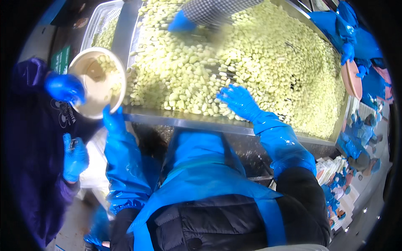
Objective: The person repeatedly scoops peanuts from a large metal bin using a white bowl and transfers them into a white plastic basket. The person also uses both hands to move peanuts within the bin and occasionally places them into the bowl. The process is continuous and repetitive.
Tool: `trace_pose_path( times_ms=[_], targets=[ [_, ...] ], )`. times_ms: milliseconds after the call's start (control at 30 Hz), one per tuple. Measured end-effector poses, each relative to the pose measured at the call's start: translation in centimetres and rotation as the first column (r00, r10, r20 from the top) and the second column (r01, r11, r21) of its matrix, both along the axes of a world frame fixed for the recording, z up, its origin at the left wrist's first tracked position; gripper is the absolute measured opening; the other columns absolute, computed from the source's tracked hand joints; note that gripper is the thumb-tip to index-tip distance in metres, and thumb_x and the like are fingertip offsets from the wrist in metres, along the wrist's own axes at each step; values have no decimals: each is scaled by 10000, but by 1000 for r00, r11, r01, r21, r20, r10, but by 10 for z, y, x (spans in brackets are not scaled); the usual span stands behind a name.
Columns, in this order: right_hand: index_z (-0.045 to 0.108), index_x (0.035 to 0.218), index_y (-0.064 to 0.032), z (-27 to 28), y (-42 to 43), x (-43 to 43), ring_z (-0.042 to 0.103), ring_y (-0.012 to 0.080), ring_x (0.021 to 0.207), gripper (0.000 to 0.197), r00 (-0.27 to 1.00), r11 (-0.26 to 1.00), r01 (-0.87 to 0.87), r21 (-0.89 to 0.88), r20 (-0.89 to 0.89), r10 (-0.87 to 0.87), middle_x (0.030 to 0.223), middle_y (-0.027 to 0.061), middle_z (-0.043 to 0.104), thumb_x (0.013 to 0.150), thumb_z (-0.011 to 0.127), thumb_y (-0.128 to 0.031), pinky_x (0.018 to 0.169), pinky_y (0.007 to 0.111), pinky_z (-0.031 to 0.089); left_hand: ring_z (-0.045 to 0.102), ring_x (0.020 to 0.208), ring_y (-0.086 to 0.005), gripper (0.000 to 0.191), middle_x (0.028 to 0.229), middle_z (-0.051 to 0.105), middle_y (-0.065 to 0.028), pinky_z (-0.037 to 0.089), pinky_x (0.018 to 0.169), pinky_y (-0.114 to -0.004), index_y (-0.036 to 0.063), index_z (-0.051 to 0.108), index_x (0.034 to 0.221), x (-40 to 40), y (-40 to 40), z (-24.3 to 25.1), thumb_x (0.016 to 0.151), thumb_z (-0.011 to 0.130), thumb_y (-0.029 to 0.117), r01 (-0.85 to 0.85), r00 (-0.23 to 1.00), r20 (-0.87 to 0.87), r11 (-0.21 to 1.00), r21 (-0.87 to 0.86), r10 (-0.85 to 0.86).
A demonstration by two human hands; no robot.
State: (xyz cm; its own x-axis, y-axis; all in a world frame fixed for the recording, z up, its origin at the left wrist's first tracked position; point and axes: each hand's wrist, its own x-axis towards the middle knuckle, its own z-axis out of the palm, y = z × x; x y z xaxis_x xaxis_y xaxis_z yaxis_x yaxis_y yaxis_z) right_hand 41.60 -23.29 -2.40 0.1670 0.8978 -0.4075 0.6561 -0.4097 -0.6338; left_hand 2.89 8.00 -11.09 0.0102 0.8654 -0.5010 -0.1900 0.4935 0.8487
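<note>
Before me lies a metal sorting tray covered with many small pale green oval fruits or beans. My right hand, in a blue glove, rests with fingers spread on them near the tray's front edge and grips nothing visible. My left hand, also blue-gloved, is at the lower rim of a cream plastic bowl, with its fingertips against the rim. Some of the same pale pieces lie inside the bowl. Whether my left fingers close on the rim is unclear.
A co-worker at the left has one blue-gloved hand at the bowl and another below. Another worker's hand reaches over the tray. A white basket stands at upper left; a worker at right holds a pink bowl.
</note>
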Motion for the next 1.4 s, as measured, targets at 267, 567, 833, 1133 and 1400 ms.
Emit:
trace_pose_path(
  times_ms=[267, 567, 833, 1133, 1400],
  targets=[
    [254, 1439, -252, -95, -12, 35, 252, 435, 1314, 686, 510, 843, 487, 230, 708, -488, 1491, 97, 227, 847, 525, -471, 980, 690, 176, 545, 1017, -233, 310, 1120, 572, -83, 430, 825, -366, 62, 549, 1124, 2, 3, 2, 890, 520, 263, 118, 993, 23, 993, -20, -117],
    [158, 1461, -261, -51, -79, 48, 186, 426, 1347, 715, 366, 671, 703, 237, 688, -627, 1502, 121, 189, 872, 523, -438, 1032, 612, 218, 564, 982, -219, 279, 1084, 596, -82, 447, 775, -334, 63, 577, 1069, 9, 3, 12, 853, 563, 238, 134, 991, -3, 989, -62, -135],
    [348, 1402, -178, -23, -103, 9, 299, 390, 1302, 614, 620, 811, 556, 183, 558, -552, 1444, 179, 290, 850, 610, -235, 1071, 451, 273, 561, 933, -236, 286, 1038, 575, -87, 465, 763, -365, 89, 568, 1071, 10, -7, 21, 838, 588, 253, 330, 938, -78, 940, -86, -337],
    [449, 1296, -59, -47, -136, -19, 516, 297, 1139, 461, 458, 486, 867, 110, 207, -864, 1265, 158, 520, 870, 563, -194, 937, 390, 431, 569, 698, -246, 335, 812, 591, -154, 496, 641, -374, -7, 556, 1069, 119, -115, 90, 839, 588, 234, 581, 793, 109, 690, -432, -599],
    [524, 1257, -164, -2, -130, -18, 552, 325, 1045, 432, 558, 662, 706, 254, 376, -740, 1198, 121, 565, 828, 556, -125, 869, 393, 466, 592, 613, -207, 307, 746, 604, -124, 503, 547, -330, 34, 580, 1038, 193, -177, 121, 935, 445, 291, 790, 604, 16, 596, -143, -797]
  ],
)
